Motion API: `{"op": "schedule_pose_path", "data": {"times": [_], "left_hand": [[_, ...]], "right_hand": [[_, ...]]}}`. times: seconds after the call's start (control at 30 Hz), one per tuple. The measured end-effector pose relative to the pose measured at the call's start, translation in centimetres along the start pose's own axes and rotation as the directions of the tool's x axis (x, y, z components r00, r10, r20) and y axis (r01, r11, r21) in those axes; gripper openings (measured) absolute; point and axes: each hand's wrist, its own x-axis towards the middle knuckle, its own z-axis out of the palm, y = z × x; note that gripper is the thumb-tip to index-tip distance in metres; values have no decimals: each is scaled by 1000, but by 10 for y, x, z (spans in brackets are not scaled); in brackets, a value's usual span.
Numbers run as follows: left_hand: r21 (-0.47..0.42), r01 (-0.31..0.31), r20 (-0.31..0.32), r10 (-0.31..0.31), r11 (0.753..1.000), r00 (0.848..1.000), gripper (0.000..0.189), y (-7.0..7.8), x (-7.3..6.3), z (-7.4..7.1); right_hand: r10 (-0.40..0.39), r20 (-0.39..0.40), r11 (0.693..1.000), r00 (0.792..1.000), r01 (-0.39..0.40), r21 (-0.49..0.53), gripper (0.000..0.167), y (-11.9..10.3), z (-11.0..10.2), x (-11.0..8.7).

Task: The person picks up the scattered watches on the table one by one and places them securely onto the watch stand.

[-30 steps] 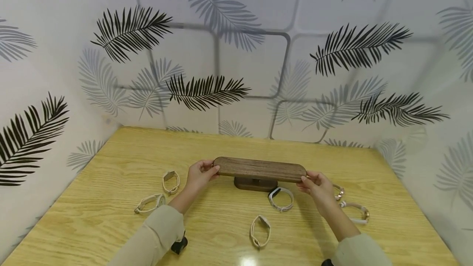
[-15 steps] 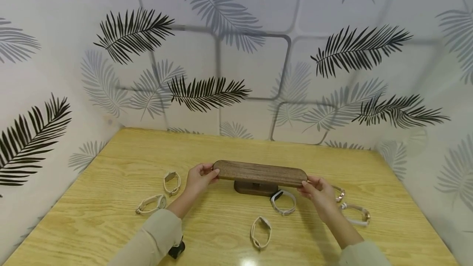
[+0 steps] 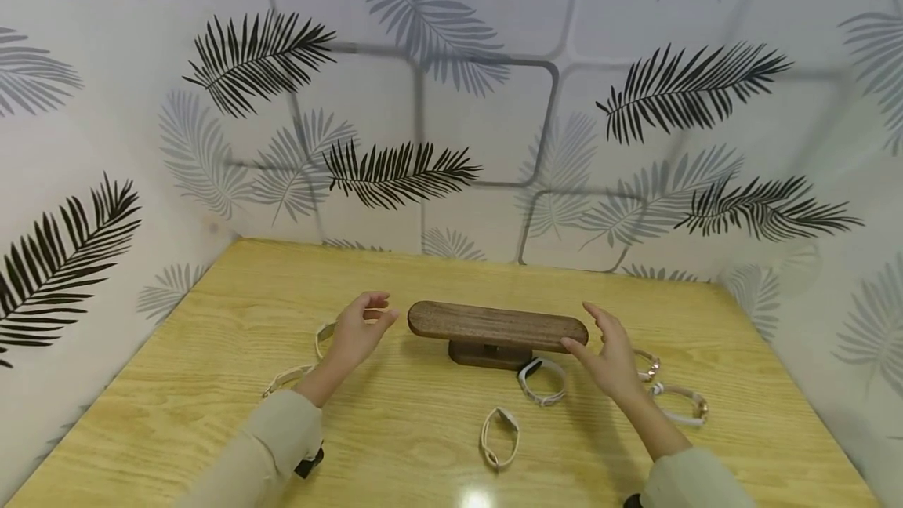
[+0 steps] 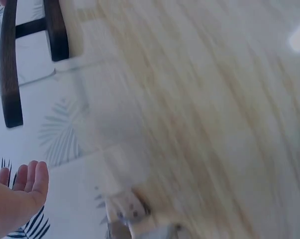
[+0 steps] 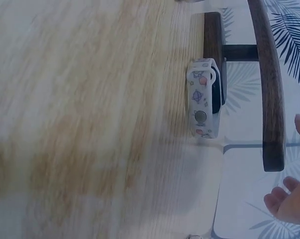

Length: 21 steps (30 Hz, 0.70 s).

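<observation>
A dark brown wooden stand [image 3: 494,324], with a long rounded top bar on a short post and a small base, stands upright on the table. My left hand [image 3: 356,335] is off the bar's left end, fingers loosely bent and holding nothing; the left wrist view shows this hand [image 4: 23,199] apart from the stand. Around the bar's right end my right hand [image 3: 610,355] is spread, its thumb in front. In the right wrist view the fingers [image 5: 273,203] sit clear of the bar [image 5: 272,109]. Beside the base lies a white fitness band [image 5: 203,99] with a printed strap.
A cream-strapped watch [image 3: 499,439] lies on the wooden table [image 3: 416,445] in front of the stand. Two more watches, partly hidden by my left arm, lie to the left. Right of my right hand are a light band [image 3: 647,365] and another with gold-coloured parts [image 3: 680,404].
Both hands have let go of the bar's ends. My left hand has drawn away to the left, and my right fingers have spread. The stand stays upright in place.
</observation>
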Motion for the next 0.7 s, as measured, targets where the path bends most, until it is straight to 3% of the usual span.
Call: {"op": "schedule_pose_path", "data": {"times": [0.1, 0.23, 0.5, 0.7], "left_hand": [[18, 16, 9, -16, 1000, 1000, 39, 0, 1, -17], [53, 27, 21, -28, 998, 999, 40, -6, 0, -36], [124, 65, 17, -67, 990, 998, 44, -27, 1, -61], [156, 38, 56, -47, 987, 997, 43, -39, -7, -77]], "right_hand": [[-104, 25, 990, 994, 106, -94, 65, 0, 4, 2], [-152, 65, 976, 986, 160, -148, 65, 2, 9, 2], [-126, 78, 981, 989, 136, -136, 61, 2, 13, 1], [-110, 86, 982, 990, 122, -143, 60, 0, 11, 0]]}}
